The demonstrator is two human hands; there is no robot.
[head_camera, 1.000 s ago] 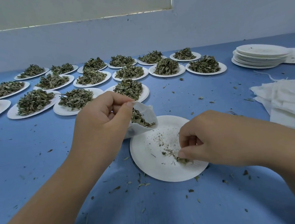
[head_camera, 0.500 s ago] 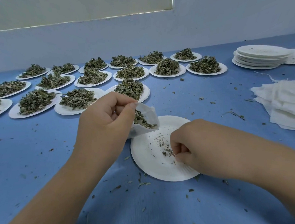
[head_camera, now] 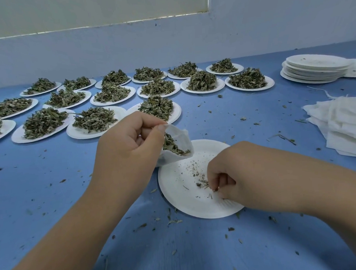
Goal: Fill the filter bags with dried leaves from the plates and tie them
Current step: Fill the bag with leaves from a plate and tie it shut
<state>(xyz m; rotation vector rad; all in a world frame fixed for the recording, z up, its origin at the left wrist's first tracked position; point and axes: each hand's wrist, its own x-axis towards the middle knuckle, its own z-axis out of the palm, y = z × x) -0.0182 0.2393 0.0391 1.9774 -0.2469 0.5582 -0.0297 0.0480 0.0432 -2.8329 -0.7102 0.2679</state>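
**Bag held at plate edge**

The part-filled filter bag is pinched in the grip of the left hand at the 11 o'clock edge of the plate. Leaf crumbs on it are pinched by the right hand. Heaped plates are ranged at 12 o'clock, spare bags at 3.

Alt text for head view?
A left hand pinches open a white filter bag partly filled with dried green leaves, while the right hand pinches leaf crumbs on a near-empty white paper plate; leaf-heaped plates line the blue table behind.
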